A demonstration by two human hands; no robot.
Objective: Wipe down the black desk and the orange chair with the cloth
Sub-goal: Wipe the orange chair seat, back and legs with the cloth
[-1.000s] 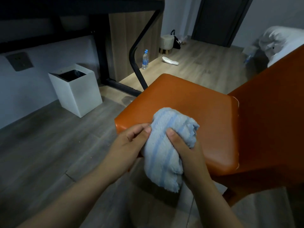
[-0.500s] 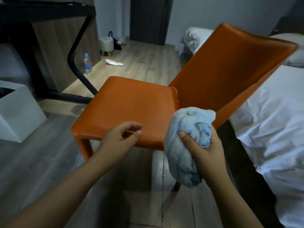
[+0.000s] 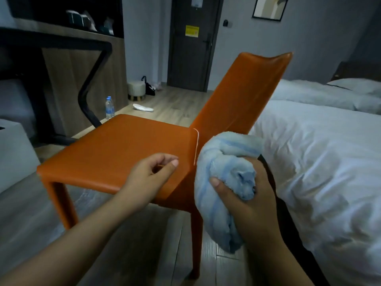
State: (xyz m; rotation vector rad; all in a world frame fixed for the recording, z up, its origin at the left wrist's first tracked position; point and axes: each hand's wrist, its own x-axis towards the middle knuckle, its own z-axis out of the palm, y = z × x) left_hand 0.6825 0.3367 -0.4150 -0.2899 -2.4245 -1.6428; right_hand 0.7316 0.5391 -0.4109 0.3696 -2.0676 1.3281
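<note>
The orange chair point(image 3: 123, 149) stands in the middle of the view, seat towards the left, backrest rising to the upper right. My right hand point(image 3: 247, 195) is shut on a bunched light-blue striped cloth point(image 3: 218, 178), held off the seat's near right corner, low beside the backrest. My left hand point(image 3: 150, 174) hovers over the seat's near edge with fingers loosely curled and nothing in it. The black desk point(image 3: 53, 41) shows at the upper left, with its bent black leg point(image 3: 90, 79).
A white-sheeted bed point(image 3: 321, 162) fills the right, close to the chair. A white bin point(image 3: 14, 153) sits at the left edge. A water bottle point(image 3: 109, 107), a slipper point(image 3: 143, 107) and a small stool point(image 3: 136, 90) are on the wooden floor towards the dark door point(image 3: 191, 42).
My left hand let go of the cloth; my right hand carried it off the seat to the right, beside the backrest. The view swung right and up, showing the bed and door.
</note>
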